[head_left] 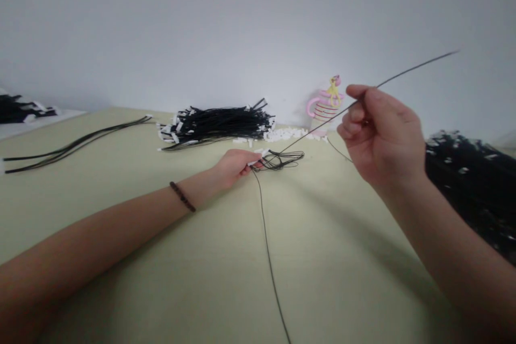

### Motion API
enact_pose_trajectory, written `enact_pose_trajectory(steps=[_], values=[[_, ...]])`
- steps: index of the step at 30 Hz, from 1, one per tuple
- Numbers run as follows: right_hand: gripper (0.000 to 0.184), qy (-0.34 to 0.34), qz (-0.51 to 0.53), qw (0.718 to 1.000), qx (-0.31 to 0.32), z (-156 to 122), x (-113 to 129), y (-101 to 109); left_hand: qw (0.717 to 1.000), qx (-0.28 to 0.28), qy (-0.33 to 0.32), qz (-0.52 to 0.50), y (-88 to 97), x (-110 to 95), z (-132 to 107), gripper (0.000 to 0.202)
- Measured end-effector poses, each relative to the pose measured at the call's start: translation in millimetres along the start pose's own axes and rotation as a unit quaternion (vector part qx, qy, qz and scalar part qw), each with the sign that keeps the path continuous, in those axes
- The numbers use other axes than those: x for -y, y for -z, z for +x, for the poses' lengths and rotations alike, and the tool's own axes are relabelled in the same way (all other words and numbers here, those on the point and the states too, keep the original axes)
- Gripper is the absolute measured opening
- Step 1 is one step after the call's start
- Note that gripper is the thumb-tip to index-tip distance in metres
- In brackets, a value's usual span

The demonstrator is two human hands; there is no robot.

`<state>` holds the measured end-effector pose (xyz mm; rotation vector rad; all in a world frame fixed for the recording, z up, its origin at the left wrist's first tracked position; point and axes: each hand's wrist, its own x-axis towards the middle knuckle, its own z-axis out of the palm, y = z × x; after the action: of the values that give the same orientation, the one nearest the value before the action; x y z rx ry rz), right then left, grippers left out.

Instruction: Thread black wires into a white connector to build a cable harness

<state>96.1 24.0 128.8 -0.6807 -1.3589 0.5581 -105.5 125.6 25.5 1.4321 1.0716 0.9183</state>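
Observation:
My left hand [236, 165] pinches a white connector [258, 159] just above the table. Thin black wires loop out to the right of its fingertips as a small coil [286, 159]. One loose wire [266, 231] trails from there down toward the front edge of the view. Raised at the right, my right hand [382, 131] grips a single black wire [419, 67] between thumb and fingers. This wire slants up from near the coil, through the fingers, and its free end points to the upper right.
Behind my left hand lies a bundle of black wires with white connectors [221, 123]. Loose white connectors [288, 133] and a pink striped mug [323, 107] stand by the wall. A large dark wire pile [475, 177] is at the right; long cables [80, 142] lie left.

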Motion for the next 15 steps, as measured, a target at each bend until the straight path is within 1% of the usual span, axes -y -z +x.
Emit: enact_pose_trajectory(steps=[2,4,7,9,11,13,15], values=[[0.018,-0.003,-0.038,0.999,0.010,-3,-7,-3,1.000,0.005,0.006,0.000,0.7,1,1,0.026],[0.018,-0.045,-0.085,0.994,0.047,-9,-20,-9,1.000,0.009,0.009,-0.005,1.2,2,1,0.026],[0.021,-0.110,-0.174,0.971,0.120,-25,-46,-17,1.000,0.011,0.013,-0.007,0.4,1,0,0.026],[0.015,-0.104,-0.236,0.953,0.159,-37,-65,-22,1.000,0.013,0.015,-0.006,-1.0,-1,-3,0.026],[0.013,-0.086,-0.279,0.939,0.182,-49,-82,-25,1.000,0.013,0.013,-0.003,-2.2,-2,-4,0.025],[0.013,-0.076,-0.301,0.932,0.186,-59,-94,-25,1.000,0.012,0.010,0.002,-2.7,-3,-5,0.026],[0.012,-0.072,-0.314,0.929,0.180,-66,-100,-25,1.000,0.011,0.009,0.004,-2.5,-2,-4,0.026]])
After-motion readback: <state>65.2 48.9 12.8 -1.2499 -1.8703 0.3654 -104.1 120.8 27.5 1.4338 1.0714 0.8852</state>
